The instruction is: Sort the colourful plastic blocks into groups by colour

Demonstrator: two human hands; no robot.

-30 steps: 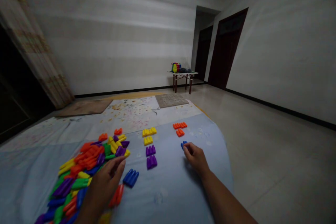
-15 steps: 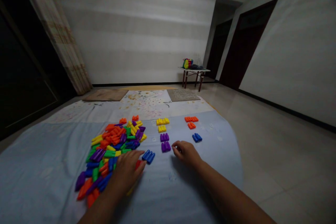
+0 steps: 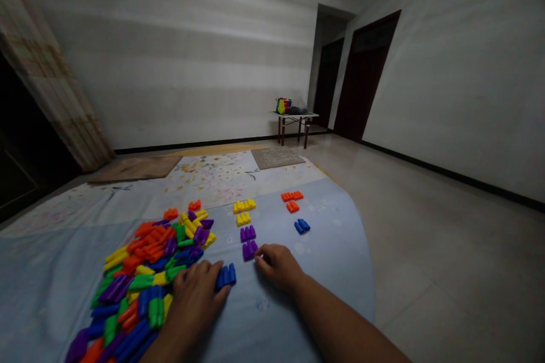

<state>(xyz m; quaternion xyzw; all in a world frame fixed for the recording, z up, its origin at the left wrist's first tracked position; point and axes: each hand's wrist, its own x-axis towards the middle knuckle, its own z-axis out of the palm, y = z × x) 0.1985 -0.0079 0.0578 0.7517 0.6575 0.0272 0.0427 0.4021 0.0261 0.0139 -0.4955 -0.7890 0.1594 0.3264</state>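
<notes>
My left hand (image 3: 198,298) is at the right edge of a pile of coloured plastic blocks (image 3: 147,244), with its thumb and fingers closed on a blue block (image 3: 227,275) of joined tubes. Part of that block is hidden behind the fingers. My right hand (image 3: 279,266) has loosely curled fingers, thumb and forefinger slightly apart, its tips at the right edge of a purple block (image 3: 250,250). Another purple block (image 3: 247,233) lies just beyond, followed by two yellow blocks (image 3: 244,206). Farther right are two orange blocks (image 3: 292,196) and a blue block (image 3: 302,226).
A pale blue cloth (image 3: 332,272) covers the round table, with a flowered cloth (image 3: 221,173) at its far side. A brown mat (image 3: 136,169) and a grey mat (image 3: 276,157) lie there. A small table (image 3: 293,115) stands by the far wall, carrying a colourful bag (image 3: 283,105).
The view has swung to the right. My left hand has closed on the blue block beside the pile. My right fingertips have come in against the nearer purple block.
</notes>
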